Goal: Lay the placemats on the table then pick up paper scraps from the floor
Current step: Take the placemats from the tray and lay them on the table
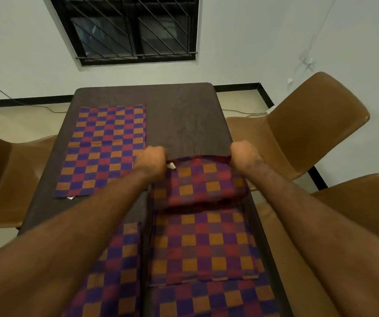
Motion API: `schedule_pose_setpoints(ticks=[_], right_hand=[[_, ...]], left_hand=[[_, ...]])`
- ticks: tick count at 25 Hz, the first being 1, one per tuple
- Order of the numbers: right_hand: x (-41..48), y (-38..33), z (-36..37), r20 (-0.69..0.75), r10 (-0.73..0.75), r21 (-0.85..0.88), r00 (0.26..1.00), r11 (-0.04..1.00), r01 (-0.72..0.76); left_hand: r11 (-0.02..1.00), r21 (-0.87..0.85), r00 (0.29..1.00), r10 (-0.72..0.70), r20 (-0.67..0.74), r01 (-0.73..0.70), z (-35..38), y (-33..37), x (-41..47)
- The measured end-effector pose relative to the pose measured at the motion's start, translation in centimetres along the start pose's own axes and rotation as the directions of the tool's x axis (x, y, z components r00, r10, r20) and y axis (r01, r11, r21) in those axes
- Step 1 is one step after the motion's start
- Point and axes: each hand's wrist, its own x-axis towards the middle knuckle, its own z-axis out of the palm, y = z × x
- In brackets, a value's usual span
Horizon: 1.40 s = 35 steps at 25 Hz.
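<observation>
Now left hand [153, 160] and right hand [244, 156] grip far corners of the raised placemat [197, 184]. Bare table [184, 120] lies beyond its edge, beside a flat placemat [106, 147].

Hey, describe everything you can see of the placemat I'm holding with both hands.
The held placemat is woven-looking cloth, checked red, purple and orange, motion-blurred. The left hand and right hand grip its far corners, holding that edge off the dark table at its right side. A small white tag shows by the left hand. Its near part sags onto more checked cloth below.
</observation>
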Motion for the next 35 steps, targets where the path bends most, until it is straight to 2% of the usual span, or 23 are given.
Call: schedule_pose_setpoints(ticks=[3,6,8,10,12,15,17,18,22,26,28,30,33,35], right_hand=[[5.8,-1.0,-3.8,-0.155,0.002,0.097,0.988,0.995,0.014],[10.2,-1.4,-10.6,-0.38,0.009,0.208,0.925,0.975,0.076],[11.7,-1.5,-16.8,-0.581,0.012,0.237,0.814,0.959,0.155],[12.0,-1.6,-22.7,-0.766,0.024,0.252,0.643,0.931,0.265],[11.9,-1.6,-26.9,-0.854,0.118,0.32,0.507,0.887,0.332],[12.0,-1.4,-27.1,-0.872,0.204,0.384,0.445,0.85,0.362],[11.5,-1.0,-23.5,-0.866,0.145,0.355,0.478,0.852,0.385],[11.3,-0.7,-21.0,-0.85,0.117,0.346,0.513,0.859,0.377],[8.8,0.5,-9.0,-0.661,0.005,0.379,0.75,0.865,0.328],[7.4,1.7,1.5,-0.306,-0.043,0.337,0.951,0.93,0.15],[6.1,2.1,4.7,-0.163,-0.025,0.34,0.986,0.937,0.079],[4.5,2.2,6.1,-0.081,0.01,0.34,0.997,0.94,0.018],[3.0,2.4,7.3,-0.115,-0.029,0.229,0.993,0.972,0.055],[1.8,2.7,8.1,-0.102,-0.013,0.228,0.995,0.973,0.036]], left_hand=[[0.993,-0.105,0.995,-0.068,-0.073,0.06,-5.0,-0.4,5.5],[0.964,-0.261,0.953,-0.133,-0.273,0.06,-12.3,0.1,9.7],[0.932,-0.358,0.874,-0.123,-0.471,-0.062,-18.7,0.7,11.4],[0.912,-0.352,0.747,-0.083,-0.659,-0.209,-24.4,1.6,11.9],[0.903,-0.322,0.656,-0.062,-0.752,-0.284,-28.2,2.5,11.7],[0.914,-0.274,0.606,-0.04,-0.794,-0.298,-28.9,3.0,11.3],[0.882,-0.249,0.558,0.019,-0.83,-0.401,-26.0,2.2,10.7],[0.871,-0.235,0.565,0.057,-0.823,-0.431,-23.6,1.5,10.6],[0.904,-0.251,0.743,0.1,-0.662,-0.346,-10.8,-0.6,8.7],[0.931,-0.265,0.909,0.135,-0.393,-0.253,0.3,-1.8,6.0],[0.945,-0.25,0.954,0.146,-0.26,-0.213,3.7,-1.7,4.4],[0.959,-0.227,0.976,0.132,-0.171,-0.169,5.7,-1.4,3.3],[0.963,-0.227,0.982,0.109,-0.154,-0.143,7.4,-1.3,1.7],[0.971,-0.178,0.976,0.129,-0.176,-0.16,8.3,-1.2,0.4]])
